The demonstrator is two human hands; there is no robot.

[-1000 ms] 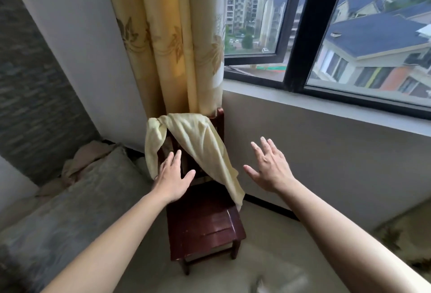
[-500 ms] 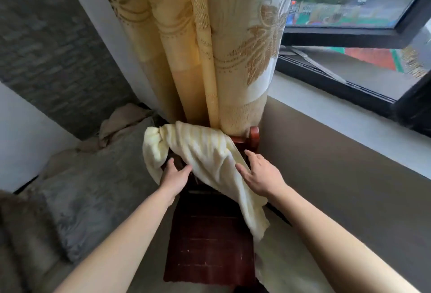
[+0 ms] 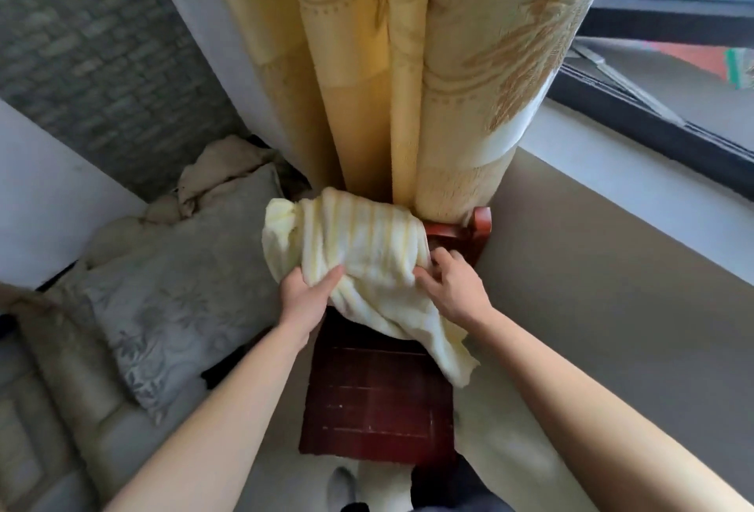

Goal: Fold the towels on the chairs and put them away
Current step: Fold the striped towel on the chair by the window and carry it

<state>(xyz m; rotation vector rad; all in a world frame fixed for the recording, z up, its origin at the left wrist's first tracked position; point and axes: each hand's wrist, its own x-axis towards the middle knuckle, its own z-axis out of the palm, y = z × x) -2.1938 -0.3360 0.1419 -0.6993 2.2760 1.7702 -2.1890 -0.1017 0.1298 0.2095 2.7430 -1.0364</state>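
A pale yellow striped towel (image 3: 367,254) is draped over the backrest of a dark red wooden chair (image 3: 377,405), one end hanging down over the seat on the right. My left hand (image 3: 304,299) grips the towel's lower left edge, thumb on top of the cloth. My right hand (image 3: 453,287) pinches the towel's right side just below the backrest, fingers curled into the fabric. The chair's back stands against a curtain and most of the backrest is hidden by the towel.
A gold patterned curtain (image 3: 400,75) hangs right behind the chair. A grey cushion (image 3: 175,291) and rumpled bedding lie to the left. A grey wall under the window sill (image 3: 636,193) runs along the right. Pale cloth lies on the floor beside the chair.
I have come closer to the chair. Both hands went from open in the air to touching the towel, and now they hold it on either side.
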